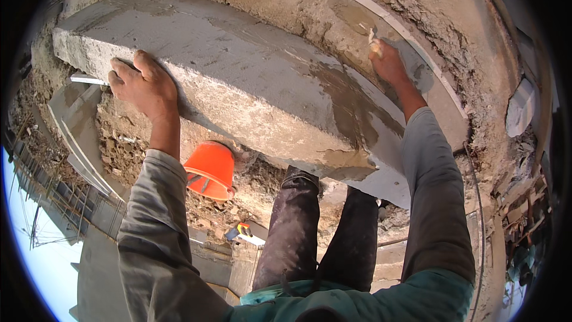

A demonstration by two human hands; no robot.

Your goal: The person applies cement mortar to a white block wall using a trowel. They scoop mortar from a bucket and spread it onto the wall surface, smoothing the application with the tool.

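Observation:
A long grey concrete beam (pixel 238 62) lies slantwise before me, with a wet, darker mortar patch (pixel 348 98) toward its right end. My left hand (pixel 146 86) rests on the beam's near edge, fingers apart and bent over the rim. On the far right, my right hand (pixel 390 62) is closed around a pale tool handle (pixel 373 39); the rest of the tool is hidden, so its kind cannot be told. That hand is above a wet mortar surface (pixel 426 77), beside a long pale strip (pixel 411 39).
An orange bucket (pixel 211 167) lies tipped below the beam. Near my legs is a handsaw with a yellow and black handle (pixel 243 230). Rubble (pixel 122 152) covers the ground at left. A thin cable (pixel 476 203) runs down the right, and a pale stone block (pixel 520 107) stands there.

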